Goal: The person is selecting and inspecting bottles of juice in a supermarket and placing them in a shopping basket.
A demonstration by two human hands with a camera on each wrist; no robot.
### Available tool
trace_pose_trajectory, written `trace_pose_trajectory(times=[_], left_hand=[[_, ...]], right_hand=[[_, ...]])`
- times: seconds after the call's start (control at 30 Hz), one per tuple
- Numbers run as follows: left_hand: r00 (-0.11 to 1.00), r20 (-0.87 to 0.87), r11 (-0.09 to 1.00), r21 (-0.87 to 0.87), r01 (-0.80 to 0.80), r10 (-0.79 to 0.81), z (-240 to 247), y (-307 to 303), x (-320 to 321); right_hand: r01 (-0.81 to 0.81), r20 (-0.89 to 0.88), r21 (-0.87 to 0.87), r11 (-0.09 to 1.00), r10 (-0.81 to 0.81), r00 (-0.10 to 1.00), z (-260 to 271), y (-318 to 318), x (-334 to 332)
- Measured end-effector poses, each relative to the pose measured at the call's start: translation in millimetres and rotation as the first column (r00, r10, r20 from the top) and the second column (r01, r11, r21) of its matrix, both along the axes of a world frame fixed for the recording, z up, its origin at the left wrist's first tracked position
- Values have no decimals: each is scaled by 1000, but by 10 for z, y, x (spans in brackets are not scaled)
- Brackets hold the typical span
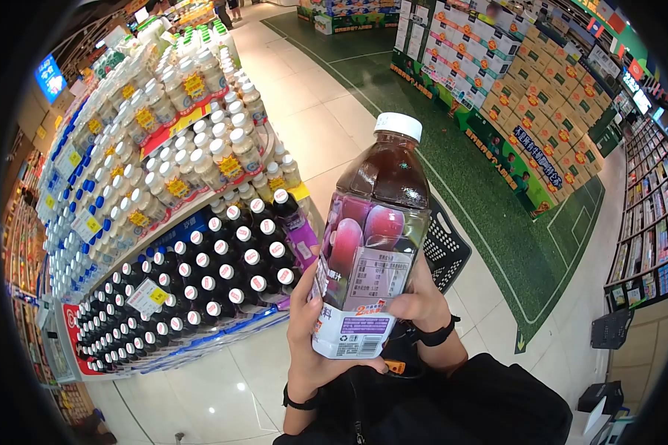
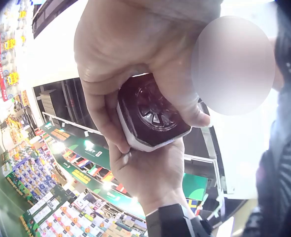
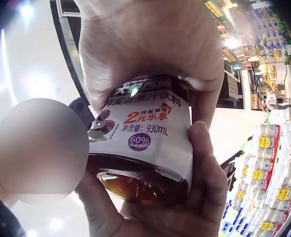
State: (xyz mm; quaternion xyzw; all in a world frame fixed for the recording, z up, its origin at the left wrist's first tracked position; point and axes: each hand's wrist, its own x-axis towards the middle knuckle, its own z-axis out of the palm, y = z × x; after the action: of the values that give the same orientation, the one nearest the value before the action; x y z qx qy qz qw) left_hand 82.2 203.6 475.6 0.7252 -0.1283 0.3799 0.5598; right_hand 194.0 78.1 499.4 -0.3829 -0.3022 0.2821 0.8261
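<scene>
Dark juice in a large plastic bottle [image 1: 384,178] lies nearest the camera, its white cap [image 1: 398,127] uppermost and leaning slightly to the right in the head view. Both hands are grasping it. The left hand [image 1: 310,352] cradles the bottle's lower left side and base, thumb at the bottom edge and fingers up the side. The right hand [image 1: 425,302] grips the lower right side, its thumb pressed on the label [image 1: 367,271], which shows purple-red fruit, a table of small print and a barcode. In the right wrist view, another side of the label carries a purple circle reading 60%. A black band [image 1: 300,403] circles the left wrist, and another [image 1: 436,334] the right

Left of the bottle stand rows of dark bottles [image 1: 200,276] with pale caps, a price card [image 1: 150,298] among them. Beyond those are pale bottles [image 1: 193,159] with yellow starburst tags. Partly behind the bottle, to its right, is a black basket [image 1: 449,248]. Farther off, up and right of the bottle, stacked cartons [image 1: 545,115] rise beside green flooring [image 1: 516,278]; well to its right are filled shelves [image 1: 649,215]
</scene>
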Motion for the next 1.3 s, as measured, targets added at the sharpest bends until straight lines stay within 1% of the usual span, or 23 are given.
trace_pose_trajectory(times=[0.1, 0.23, 0.33, 0.37, 0.43, 0.53, 0.63, 0.67, 0.73, 0.83, 0.93, 1.0, 1.17, 1.23, 1.27, 1.3], left_hand=[[1000, -29, 1000, -7, 6, -7, 14, 22, -13], [1000, -26, 1000, 0, 12, -12, 18, 50, -5], [999, -48, 1000, 7, 5, -5, 38, 55, -7], [999, -44, 1000, 5, 9, -9, 36, 56, -3], [999, -40, 1000, 3, 12, -12, 24, 62, 9], [999, -34, 1000, 1, 29, -29, 7, 69, 13], [998, -54, 1000, -2, 22, -22, 5, 61, -3], [998, -56, 1000, -1, 22, -22, 5, 60, -4], [998, -59, 1000, 0, 22, -22, 17, 59, -10], [997, -76, 1000, 24, 9, -7, 38, 52, -22], [996, -88, 1000, -19, 21, -23, -14, 38, -41], [984, -172, 994, -103, 36, -53, -51, 40, -80], [977, -207, 993, -111, 30, -53, -48, 22, -95], [977, -204, 994, -97, 46, -65, -46, 17, -78], [974, -211, 990, -133, 49, -77, -16, -2, -72], [972, -220, 984, -170, 51, -88, 9, -19, -65]], right_hand=[[-31, -22, 4, 1000, 31, 999, 55, 27, -3], [-29, -6, -12, 999, 29, 1000, 131, 66, -10], [-33, -41, -4, 999, 33, 999, 105, 94, -22], [40, -23, -1, 999, -41, 999, 47, 107, -25], [112, -5, 3, 994, -112, 994, -33, 100, -5], [35, -1, -30, 999, -35, 999, -70, 42, 23], [34, -5, -53, 998, -35, 999, -72, 49, 20], [111, 10, -36, 993, -111, 994, -80, 78, 10], [188, 25, -18, 982, -187, 982, -97, 92, 2], [182, 17, -16, 983, -181, 983, -99, 83, 0], [173, 28, -4, 985, -173, 985, -69, 82, 32], [168, 74, 4, 986, -168, 983, -50, 84, 61], [142, 94, -4, 990, -141, 986, -3, 71, 95], [166, 98, 8, 986, -166, 981, 12, 62, 85], [176, 99, 12, 984, -176, 979, 15, 49, 77], [138, 71, 15, 990, -139, 988, 12, 27, 66]])
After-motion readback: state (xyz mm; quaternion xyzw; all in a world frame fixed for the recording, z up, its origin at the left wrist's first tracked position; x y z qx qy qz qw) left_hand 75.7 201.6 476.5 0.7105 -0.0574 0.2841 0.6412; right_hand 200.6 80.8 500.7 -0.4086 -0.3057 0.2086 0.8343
